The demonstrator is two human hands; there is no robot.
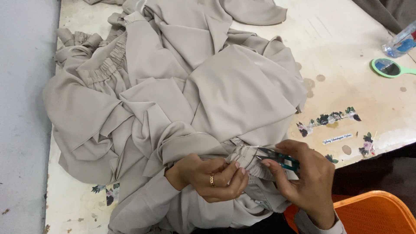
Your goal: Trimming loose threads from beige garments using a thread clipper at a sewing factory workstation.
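A worn, cream-painted table (346,47) with flower stickers along its near edge is bearing a large heap of beige, thin woven garment cloth (173,95), which is spreading over most of the left and middle of the top and spilling toward the person. The cloth is lying in loose folds and soft creases, so it looks light, limp and rather slippery; it would likely slide and sag if lifted by a flat panel, and the firmer places to take hold appear to be the gathered elastic bands and seams.

At the near edge the person's left hand (212,177), wearing a gold ring, is pinching a gathered, elasticated hem (251,158) of the garment between thumb and fingertips, bunching it tight. The right hand (307,182) is closing around small thread snips with green handles (279,158), whose short blades are pointing at the gathered hem, just beside the left fingertips.

An orange plastic chair (372,212) is showing at the lower right. Well apart, at the table's far right, a small round green-framed hand mirror (387,68) is lying flat, near a clear plastic bottle with a blue label (401,43).
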